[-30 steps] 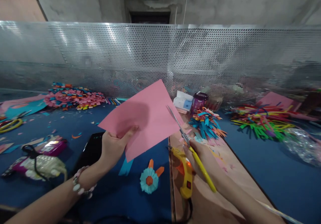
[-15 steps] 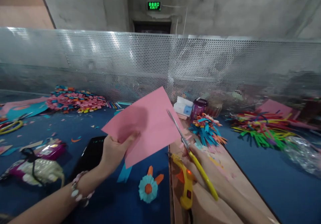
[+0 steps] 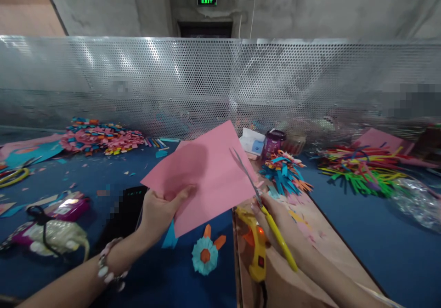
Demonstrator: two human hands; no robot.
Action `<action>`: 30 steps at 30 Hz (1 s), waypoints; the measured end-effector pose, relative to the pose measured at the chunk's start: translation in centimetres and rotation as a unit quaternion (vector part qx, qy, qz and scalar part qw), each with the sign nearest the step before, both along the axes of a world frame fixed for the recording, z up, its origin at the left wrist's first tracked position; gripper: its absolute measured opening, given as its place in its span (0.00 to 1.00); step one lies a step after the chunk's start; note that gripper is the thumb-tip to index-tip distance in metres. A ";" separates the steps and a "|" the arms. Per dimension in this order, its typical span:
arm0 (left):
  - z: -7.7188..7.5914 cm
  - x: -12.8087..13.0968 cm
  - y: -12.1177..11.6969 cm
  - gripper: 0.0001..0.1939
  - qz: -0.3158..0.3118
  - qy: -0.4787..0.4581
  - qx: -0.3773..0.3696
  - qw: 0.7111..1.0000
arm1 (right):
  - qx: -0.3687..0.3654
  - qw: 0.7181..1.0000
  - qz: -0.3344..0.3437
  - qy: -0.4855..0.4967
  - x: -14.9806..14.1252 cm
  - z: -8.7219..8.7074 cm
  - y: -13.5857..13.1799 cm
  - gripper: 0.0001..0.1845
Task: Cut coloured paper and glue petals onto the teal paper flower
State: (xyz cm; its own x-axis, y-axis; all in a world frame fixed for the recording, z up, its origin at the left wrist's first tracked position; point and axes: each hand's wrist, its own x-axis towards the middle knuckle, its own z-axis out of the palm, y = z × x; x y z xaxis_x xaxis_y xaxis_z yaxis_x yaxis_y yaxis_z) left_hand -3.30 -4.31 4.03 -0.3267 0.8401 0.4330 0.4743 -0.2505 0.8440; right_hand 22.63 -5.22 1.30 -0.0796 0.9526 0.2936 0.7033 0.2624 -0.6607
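Observation:
A sheet of pink paper (image 3: 213,174) is pinched at its lower left by my left hand (image 3: 163,209), thumb on top. In my right hand (image 3: 272,225) is a pair of scissors (image 3: 275,230) with yellow handles. Their metal blades lie across the right side of the sheet, pointing up and left; whether they are cutting I cannot tell. Below the paper lies a light blue paper flower (image 3: 205,256) with an orange centre and orange petals or leaves. Close under my right hand rests a yellow glue gun (image 3: 258,253) with a glowing red light.
A black phone (image 3: 120,216) lies by my left wrist, beside a purple and cream pouch-like item (image 3: 51,230). Fringed paper bundles (image 3: 284,172) and coloured strips (image 3: 365,165) are at the right. A paper pile (image 3: 103,135) sits far left, before a perforated metal screen (image 3: 206,78).
The paper and my left hand have shifted slightly right and down. The scissor blades now overlap the sheet's right edge more. The camera view has tilted a little.

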 end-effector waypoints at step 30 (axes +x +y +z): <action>-0.1 0.5 0.3 0.17 -0.019 0.004 0.033 0.999 | -0.034 0.998 0.049 0.000 0.2 1.5 -0.5 0.12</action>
